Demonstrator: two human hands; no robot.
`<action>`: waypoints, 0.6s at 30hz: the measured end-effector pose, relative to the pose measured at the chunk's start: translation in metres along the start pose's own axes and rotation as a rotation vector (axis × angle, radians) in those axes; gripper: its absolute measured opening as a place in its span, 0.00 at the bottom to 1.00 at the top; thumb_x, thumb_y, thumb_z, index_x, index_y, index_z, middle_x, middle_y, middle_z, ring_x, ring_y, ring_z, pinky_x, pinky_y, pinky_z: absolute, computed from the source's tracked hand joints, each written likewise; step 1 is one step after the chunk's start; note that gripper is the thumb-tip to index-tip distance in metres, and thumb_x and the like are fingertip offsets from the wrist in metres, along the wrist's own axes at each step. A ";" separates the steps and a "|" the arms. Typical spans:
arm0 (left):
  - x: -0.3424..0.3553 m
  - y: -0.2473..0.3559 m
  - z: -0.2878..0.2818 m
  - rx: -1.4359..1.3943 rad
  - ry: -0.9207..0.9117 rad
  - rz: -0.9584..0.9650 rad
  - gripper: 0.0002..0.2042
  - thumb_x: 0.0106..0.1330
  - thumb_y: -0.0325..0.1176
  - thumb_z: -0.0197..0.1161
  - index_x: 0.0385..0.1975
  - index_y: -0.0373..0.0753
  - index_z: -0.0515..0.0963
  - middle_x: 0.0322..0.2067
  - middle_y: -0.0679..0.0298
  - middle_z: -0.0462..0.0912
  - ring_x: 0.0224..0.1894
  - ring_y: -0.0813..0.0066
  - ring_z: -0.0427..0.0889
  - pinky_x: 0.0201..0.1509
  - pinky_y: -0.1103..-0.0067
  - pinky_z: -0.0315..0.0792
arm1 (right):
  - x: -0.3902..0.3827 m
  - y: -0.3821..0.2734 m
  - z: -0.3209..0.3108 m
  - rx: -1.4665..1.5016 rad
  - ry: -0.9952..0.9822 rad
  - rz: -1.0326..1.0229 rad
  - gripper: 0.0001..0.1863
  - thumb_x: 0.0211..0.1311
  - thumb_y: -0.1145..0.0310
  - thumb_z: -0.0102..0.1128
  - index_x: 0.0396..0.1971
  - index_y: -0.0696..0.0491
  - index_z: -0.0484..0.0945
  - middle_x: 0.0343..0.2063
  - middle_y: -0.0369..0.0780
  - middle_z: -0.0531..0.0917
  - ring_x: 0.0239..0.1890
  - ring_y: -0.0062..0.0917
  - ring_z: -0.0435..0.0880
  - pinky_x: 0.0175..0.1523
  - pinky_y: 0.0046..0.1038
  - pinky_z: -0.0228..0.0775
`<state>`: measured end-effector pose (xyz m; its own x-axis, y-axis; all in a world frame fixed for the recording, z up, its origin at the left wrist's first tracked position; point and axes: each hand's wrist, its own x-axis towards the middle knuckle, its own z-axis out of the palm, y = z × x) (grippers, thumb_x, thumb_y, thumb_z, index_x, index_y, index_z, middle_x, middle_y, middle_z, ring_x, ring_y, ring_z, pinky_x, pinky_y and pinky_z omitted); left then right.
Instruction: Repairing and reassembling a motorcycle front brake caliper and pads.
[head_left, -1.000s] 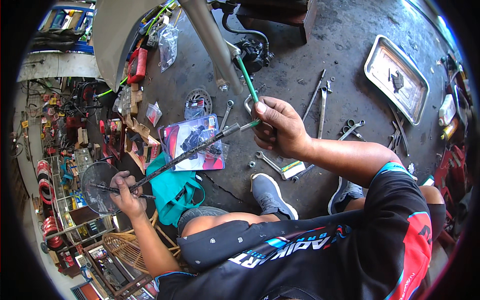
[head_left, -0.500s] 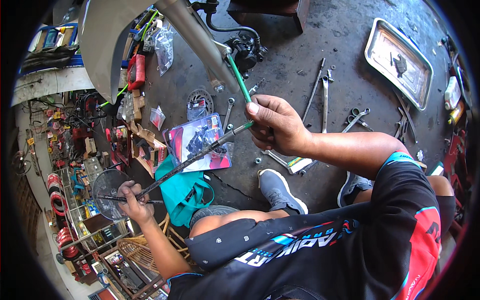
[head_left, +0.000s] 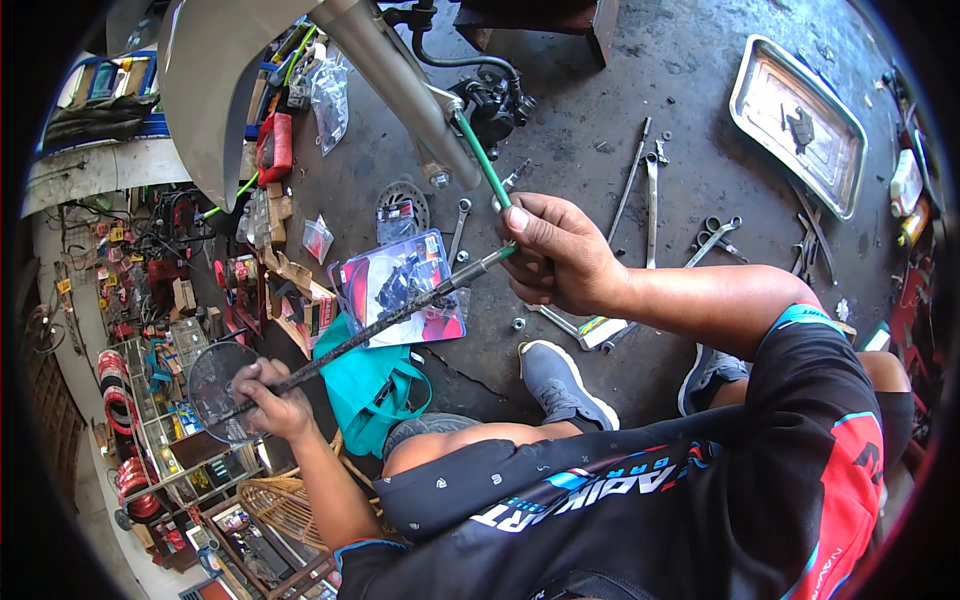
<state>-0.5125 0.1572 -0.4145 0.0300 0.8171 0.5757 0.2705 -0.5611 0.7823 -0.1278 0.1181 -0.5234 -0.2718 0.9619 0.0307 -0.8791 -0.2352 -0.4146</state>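
Up at the far right, a shallow metal tray point(head_left: 775, 95) lies on the concrete floor point(head_left: 590, 110) with one small dark part resting in it, and little else that can be made out. Nearer the middle, a clear blister pack point(head_left: 400, 285) holds dark parts against a red and black card, and it lies partly over a teal cloth bag point(head_left: 375, 385), whose contents are hidden. Wrenches point(head_left: 650, 195) and small nuts are scattered on the floor between the pack and the tray. The cable point(head_left: 390, 318) is long, thin and dark, with a braided-looking sheath and a short metal ferrule near its upper end, where it meets a bright green hose point(head_left: 482, 170) running up toward the grey fork leg point(head_left: 400, 85) and the black caliper point(head_left: 492, 100). It stretches diagonally across the person's lap, above the pack and the bag. The right hand point(head_left: 560, 255) is clenched around the joint of cable and green hose, thumb on top. The left hand point(head_left: 270, 395) grips the cable's lower end with fingers curled, in front of a round dark disc point(head_left: 215, 385).
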 end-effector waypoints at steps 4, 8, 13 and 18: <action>0.025 -0.009 0.019 0.024 0.164 -0.214 0.15 0.74 0.46 0.53 0.38 0.37 0.71 0.22 0.69 0.69 0.23 0.84 0.65 0.28 0.85 0.62 | 0.000 0.005 -0.003 0.064 -0.035 -0.019 0.15 0.71 0.55 0.52 0.32 0.50 0.66 0.17 0.30 0.63 0.15 0.14 0.59 0.18 0.20 0.55; 0.016 -0.009 0.033 0.277 -0.045 -0.790 0.13 0.71 0.43 0.58 0.43 0.41 0.72 0.20 0.74 0.66 0.16 0.88 0.60 0.16 0.88 0.53 | -0.001 0.002 -0.003 0.051 -0.033 -0.048 0.15 0.71 0.54 0.52 0.35 0.51 0.67 0.18 0.31 0.63 0.15 0.15 0.59 0.18 0.20 0.57; -0.007 0.014 0.023 -0.094 -0.091 -1.042 0.13 0.72 0.39 0.57 0.49 0.41 0.68 0.23 0.75 0.64 0.18 0.92 0.58 0.17 0.92 0.51 | -0.002 0.003 0.000 0.037 -0.053 -0.002 0.15 0.71 0.53 0.52 0.38 0.51 0.67 0.19 0.31 0.63 0.16 0.15 0.61 0.19 0.22 0.60; -0.019 0.017 0.039 0.016 -0.022 -0.524 0.14 0.72 0.39 0.58 0.47 0.39 0.65 0.26 0.72 0.64 0.19 0.90 0.58 0.17 0.92 0.52 | 0.000 0.011 0.002 0.095 -0.077 -0.005 0.15 0.71 0.54 0.52 0.38 0.51 0.65 0.20 0.33 0.64 0.17 0.17 0.62 0.20 0.24 0.62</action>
<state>-0.4713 0.1367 -0.4213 -0.0935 0.9903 0.1025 0.2696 -0.0739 0.9601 -0.1383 0.1155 -0.5266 -0.2934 0.9503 0.1040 -0.9127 -0.2461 -0.3261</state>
